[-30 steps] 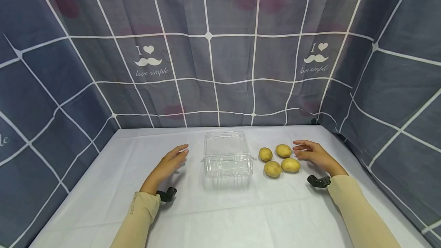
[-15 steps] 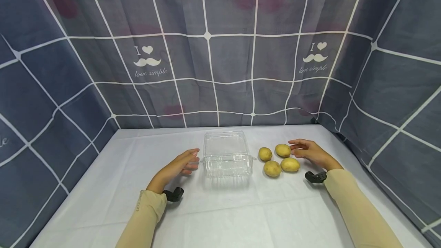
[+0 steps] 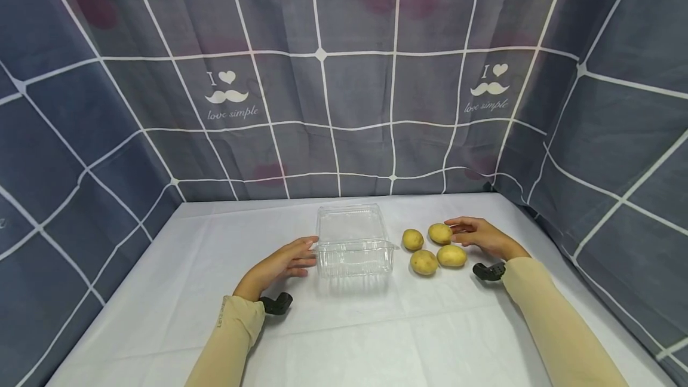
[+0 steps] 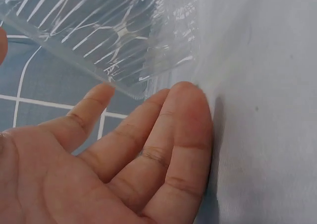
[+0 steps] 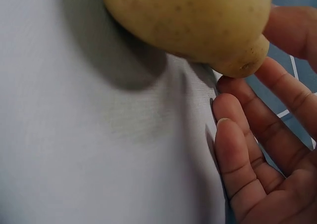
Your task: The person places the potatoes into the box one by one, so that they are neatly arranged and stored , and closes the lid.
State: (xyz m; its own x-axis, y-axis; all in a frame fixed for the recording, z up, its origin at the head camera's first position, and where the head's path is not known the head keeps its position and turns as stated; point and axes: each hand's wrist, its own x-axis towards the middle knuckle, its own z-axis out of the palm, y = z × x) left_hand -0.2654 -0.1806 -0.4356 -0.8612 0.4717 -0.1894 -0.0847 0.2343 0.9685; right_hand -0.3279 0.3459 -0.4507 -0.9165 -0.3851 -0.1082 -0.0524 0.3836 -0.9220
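Note:
A clear plastic clamshell container (image 3: 356,260) stands mid-table in the head view, its lid (image 3: 352,223) raised and tilted back. My left hand (image 3: 279,264) is at its left side with fingers extended, fingertips right at the container's edge; the left wrist view shows them just below the ribbed plastic wall (image 4: 114,30). To the right lie several yellow potatoes in a cluster. My right hand (image 3: 482,236) reaches the back-right potato (image 3: 440,233), thumb and fingers spread at its right end. In the right wrist view, a nearer potato (image 5: 193,21) partly covers that one (image 5: 247,63).
Beside the back-right potato are a small potato (image 3: 412,239), a front-left one (image 3: 424,262) and a front-right one (image 3: 452,256). A white cloth (image 3: 344,333) covers the table. Dark checked curtains (image 3: 355,94) enclose the back and sides.
My left hand has moved right, from well apart to the container's left edge. My right hand has shifted slightly left, up to the back-right potato. Container and potatoes stay in place.

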